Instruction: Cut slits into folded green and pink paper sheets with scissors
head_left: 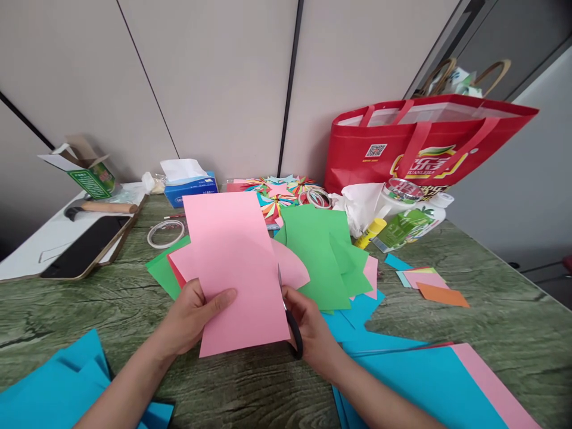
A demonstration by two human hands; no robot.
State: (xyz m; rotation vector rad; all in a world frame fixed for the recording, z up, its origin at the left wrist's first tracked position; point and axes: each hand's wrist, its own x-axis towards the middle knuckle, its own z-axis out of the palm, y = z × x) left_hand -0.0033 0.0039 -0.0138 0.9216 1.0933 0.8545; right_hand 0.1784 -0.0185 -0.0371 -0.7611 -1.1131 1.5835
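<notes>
My left hand [196, 316] grips a pink sheet of paper [236, 262] at its lower left, thumb flat on the front face. My right hand [308, 325] holds scissors [294, 333] with black handles at the right edge of that sheet. The blades point up and away, partly hidden by the paper and fingers. Behind the sheet lie a curved pink paper piece [290, 265], green sheets [317, 256] and a corner of red paper. Blue paper [357, 310] scraps spread under the green ones.
Blue sheets [411, 375] lie at lower right, more blue paper [58, 381] at lower left. Toward the back are a tissue box [190, 189], tape roll [165, 234], glue stick [370, 233], red bag [357, 155] and colourful paper craft [277, 190]. A phone [84, 247] and hammer-like tool [107, 207] sit left.
</notes>
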